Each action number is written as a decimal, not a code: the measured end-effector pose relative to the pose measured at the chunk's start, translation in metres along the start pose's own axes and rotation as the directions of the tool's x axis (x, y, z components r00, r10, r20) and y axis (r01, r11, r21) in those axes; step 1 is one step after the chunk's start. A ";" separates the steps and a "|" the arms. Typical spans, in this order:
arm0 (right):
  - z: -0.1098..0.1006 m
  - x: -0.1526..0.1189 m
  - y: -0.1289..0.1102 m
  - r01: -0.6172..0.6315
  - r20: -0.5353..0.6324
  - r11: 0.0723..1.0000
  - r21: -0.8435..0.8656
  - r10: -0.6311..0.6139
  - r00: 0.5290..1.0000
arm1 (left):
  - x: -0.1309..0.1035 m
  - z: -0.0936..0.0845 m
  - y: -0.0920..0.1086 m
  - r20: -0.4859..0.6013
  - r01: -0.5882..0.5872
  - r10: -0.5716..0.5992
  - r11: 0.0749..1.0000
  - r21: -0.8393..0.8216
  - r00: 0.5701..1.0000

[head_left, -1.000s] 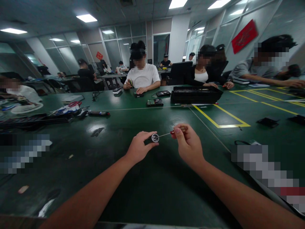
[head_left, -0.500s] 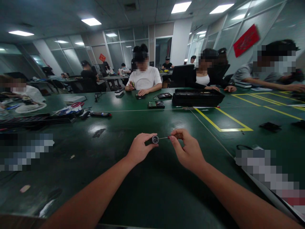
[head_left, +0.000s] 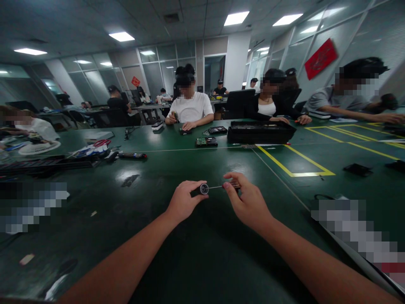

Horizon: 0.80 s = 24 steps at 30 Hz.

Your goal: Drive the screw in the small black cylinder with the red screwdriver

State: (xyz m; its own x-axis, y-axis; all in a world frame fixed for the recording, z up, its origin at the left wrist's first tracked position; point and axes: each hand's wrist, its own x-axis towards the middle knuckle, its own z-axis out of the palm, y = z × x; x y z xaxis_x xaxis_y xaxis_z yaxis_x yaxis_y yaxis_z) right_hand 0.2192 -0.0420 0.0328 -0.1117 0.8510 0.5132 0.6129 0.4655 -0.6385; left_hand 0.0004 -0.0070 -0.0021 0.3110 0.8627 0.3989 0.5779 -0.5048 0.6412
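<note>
Between the thumb and fingers of my left hand (head_left: 186, 199) is a small round part (head_left: 204, 189) with a pale ring-shaped rim and a dark inside. My right hand (head_left: 248, 196) grips a screwdriver by its dark reddish handle (head_left: 234, 185). The screwdriver's thin metal shaft (head_left: 215, 187) points left, and its tip reaches the round part's rim; whether it is inside the part I cannot tell. Both hands are just above the green tabletop (head_left: 202, 253), close together.
Across the table, a black open box (head_left: 261, 132) stands near a green circuit board unit (head_left: 206, 142). Tools and a black pen-like tool (head_left: 133, 156) lie at left. Yellow tape (head_left: 311, 174) marks the right side. Several people sit around, one in a white shirt (head_left: 191, 110) opposite.
Fingers of my right hand have shifted on the screwdriver handle, with the index finger lifting and more of the handle showing. My left hand still holds the round part. The view has tilted slightly.
</note>
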 end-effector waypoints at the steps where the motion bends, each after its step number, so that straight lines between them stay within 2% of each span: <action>1: 0.000 0.000 0.000 0.014 0.004 1.000 -0.001 -0.014 1.000 | 0.000 0.000 0.000 -0.005 0.005 -0.005 1.000 0.002 1.000; 3: -0.001 0.001 0.000 0.016 0.019 1.000 -0.010 -0.016 1.000 | 0.000 -0.001 0.000 -0.011 0.011 -0.011 1.000 0.009 1.000; 9: 0.000 0.004 0.002 -0.074 0.042 0.994 -0.081 0.078 0.996 | 0.001 -0.001 0.006 0.008 0.013 -0.013 1.000 0.027 1.000; 15: 0.000 0.000 0.000 -0.005 0.063 1.000 -0.024 0.007 0.998 | 0.000 0.000 0.005 0.018 0.017 -0.017 0.999 0.032 1.000; 21: 0.000 0.003 0.003 -0.054 0.083 0.995 -0.079 0.061 0.995 | 0.000 -0.001 0.004 0.010 0.030 -0.030 0.999 0.033 1.000; 24: 0.001 0.001 0.000 0.004 0.049 0.999 -0.033 -0.002 0.999 | 0.000 -0.001 0.005 0.030 0.037 -0.038 0.999 0.031 0.999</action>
State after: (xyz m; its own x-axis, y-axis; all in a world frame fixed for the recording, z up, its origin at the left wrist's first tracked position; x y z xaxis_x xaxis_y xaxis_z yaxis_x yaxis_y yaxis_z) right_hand 0.2189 -0.0406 0.0329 -0.1508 0.8609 0.4860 0.6379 0.4603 -0.6174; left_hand 0.0024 -0.0097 0.0010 0.3115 0.8818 0.3542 0.6118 -0.4713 0.6353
